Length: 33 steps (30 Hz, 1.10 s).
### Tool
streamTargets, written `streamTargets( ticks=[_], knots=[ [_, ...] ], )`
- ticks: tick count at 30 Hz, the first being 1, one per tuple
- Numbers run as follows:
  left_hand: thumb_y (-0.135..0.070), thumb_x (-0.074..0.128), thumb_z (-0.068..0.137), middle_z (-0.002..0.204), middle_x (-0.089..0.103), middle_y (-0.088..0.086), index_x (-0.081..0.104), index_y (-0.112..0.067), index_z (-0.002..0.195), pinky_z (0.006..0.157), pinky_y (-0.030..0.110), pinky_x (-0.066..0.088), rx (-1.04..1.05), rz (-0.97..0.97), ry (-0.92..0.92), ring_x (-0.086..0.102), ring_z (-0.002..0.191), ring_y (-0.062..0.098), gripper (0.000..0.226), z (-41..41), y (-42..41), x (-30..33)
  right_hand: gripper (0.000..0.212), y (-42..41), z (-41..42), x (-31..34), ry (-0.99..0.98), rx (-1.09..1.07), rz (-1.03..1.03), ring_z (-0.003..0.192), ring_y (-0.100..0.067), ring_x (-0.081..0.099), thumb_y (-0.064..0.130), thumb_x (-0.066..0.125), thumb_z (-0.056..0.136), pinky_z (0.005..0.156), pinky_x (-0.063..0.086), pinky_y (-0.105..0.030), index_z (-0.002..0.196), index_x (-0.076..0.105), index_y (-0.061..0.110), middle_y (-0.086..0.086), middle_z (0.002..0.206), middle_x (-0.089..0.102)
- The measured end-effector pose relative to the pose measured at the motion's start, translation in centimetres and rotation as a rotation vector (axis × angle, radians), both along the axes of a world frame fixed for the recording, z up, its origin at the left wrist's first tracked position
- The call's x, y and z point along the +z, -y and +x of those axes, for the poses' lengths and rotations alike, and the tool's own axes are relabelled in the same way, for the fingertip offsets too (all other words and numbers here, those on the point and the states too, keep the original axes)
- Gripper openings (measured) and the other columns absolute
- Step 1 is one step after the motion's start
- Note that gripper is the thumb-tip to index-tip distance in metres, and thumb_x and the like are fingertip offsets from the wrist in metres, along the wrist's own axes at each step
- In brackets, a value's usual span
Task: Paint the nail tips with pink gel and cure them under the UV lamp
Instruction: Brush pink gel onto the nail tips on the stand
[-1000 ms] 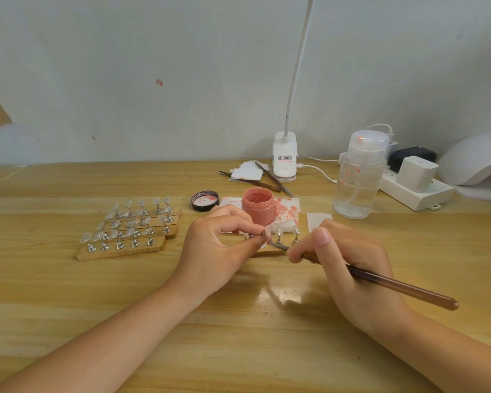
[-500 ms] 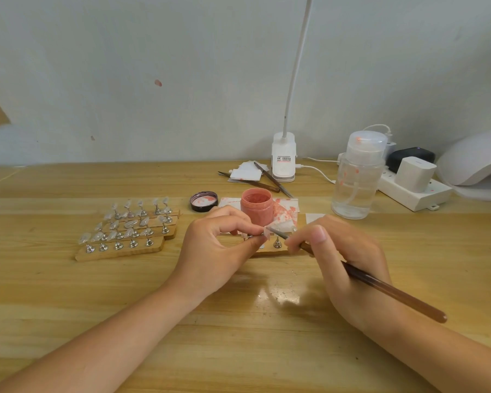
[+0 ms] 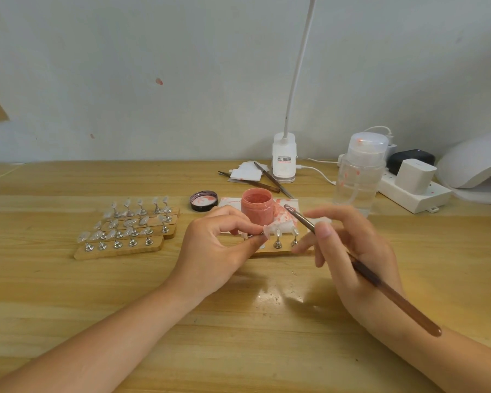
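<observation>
Our left hand (image 3: 219, 248) sat curled, its thumb and forefinger pinched together. Our right hand (image 3: 352, 251) was raised just beside it, thumb and fingers loosely gripping, the other fingers spread. Both forearms angled inward.

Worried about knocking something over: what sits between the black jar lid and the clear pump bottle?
The head view shows the open pink gel jar there, on smeared white paper.

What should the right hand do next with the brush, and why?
Probably dip the brush into the open gel jar: its tip is raised beside the jar, off the nail tip that the left hand pinches, and the right hand grips the handle.
</observation>
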<state>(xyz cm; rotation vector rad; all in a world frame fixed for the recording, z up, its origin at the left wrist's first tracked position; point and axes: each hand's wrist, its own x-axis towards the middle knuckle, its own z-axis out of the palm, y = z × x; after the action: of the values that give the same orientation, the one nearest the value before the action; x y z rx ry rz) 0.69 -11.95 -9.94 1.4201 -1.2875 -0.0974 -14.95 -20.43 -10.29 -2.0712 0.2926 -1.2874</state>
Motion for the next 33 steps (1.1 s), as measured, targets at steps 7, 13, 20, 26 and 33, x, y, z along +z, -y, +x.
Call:
streamTargets(
  ticks=[7, 13, 20, 26, 33],
  knots=[
    [-0.03, 0.07, 0.064, 0.069, 0.062, -0.007, 0.07, -0.028, 0.069, 0.066, 0.013, 0.041, -0.001, 0.021, -0.017, 0.055, 0.069, 0.006, 0.005, 0.16, 0.03, -0.09, 0.021, -0.11, 0.08, 0.14, -0.101, 0.029, -0.052, 0.075, -0.008, 0.063, 0.035, 0.048, 0.087, 0.065, 0.05, -0.026, 0.087, 0.066, 0.024, 0.011, 0.079, 0.068],
    [-0.03, 0.07, 0.064, 0.069, 0.061, -0.009, 0.069, -0.029, 0.07, 0.066, 0.012, 0.04, -0.007, 0.027, -0.015, 0.055, 0.071, 0.004, 0.006, 0.14, 0.1, -0.07, 0.033, -0.38, 0.46, 0.25, -0.089, 0.026, -0.05, 0.073, 0.006, 0.058, 0.052, 0.031, 0.093, 0.065, 0.042, -0.009, 0.087, 0.06, 0.037, 0.018, 0.075, 0.065],
    [-0.028, 0.07, 0.063, 0.067, 0.06, -0.007, 0.07, -0.026, 0.068, 0.065, 0.01, 0.038, -0.01, 0.03, -0.036, 0.053, 0.069, 0.002, 0.005, 0.11, 0.12, -0.1, 0.049, -0.15, 0.0, -0.32, -0.044, 0.103, -0.031, 0.067, 0.002, 0.057, 0.047, 0.029, 0.096, 0.063, 0.04, -0.01, 0.076, 0.067, 0.022, 0.011, 0.066, 0.063],
    [-0.027, 0.07, 0.063, 0.069, 0.06, -0.008, 0.069, -0.028, 0.069, 0.065, 0.011, 0.039, -0.011, 0.019, -0.022, 0.054, 0.07, 0.003, 0.006, 0.11, 0.13, -0.09, 0.037, -0.27, 0.53, -0.03, -0.103, 0.03, -0.111, 0.07, 0.003, 0.055, 0.047, 0.028, 0.095, 0.065, 0.039, -0.009, 0.084, 0.061, 0.034, 0.015, 0.071, 0.062],
    [-0.029, 0.07, 0.063, 0.068, 0.06, -0.008, 0.07, -0.025, 0.069, 0.066, 0.012, 0.039, -0.009, 0.036, -0.033, 0.053, 0.069, 0.003, 0.007, 0.08, 0.07, -0.06, 0.048, -0.18, 0.15, -0.33, -0.018, 0.072, -0.051, 0.066, 0.001, 0.056, 0.045, 0.027, 0.097, 0.062, 0.04, -0.012, 0.079, 0.066, 0.023, 0.009, 0.066, 0.063]
  ],
)
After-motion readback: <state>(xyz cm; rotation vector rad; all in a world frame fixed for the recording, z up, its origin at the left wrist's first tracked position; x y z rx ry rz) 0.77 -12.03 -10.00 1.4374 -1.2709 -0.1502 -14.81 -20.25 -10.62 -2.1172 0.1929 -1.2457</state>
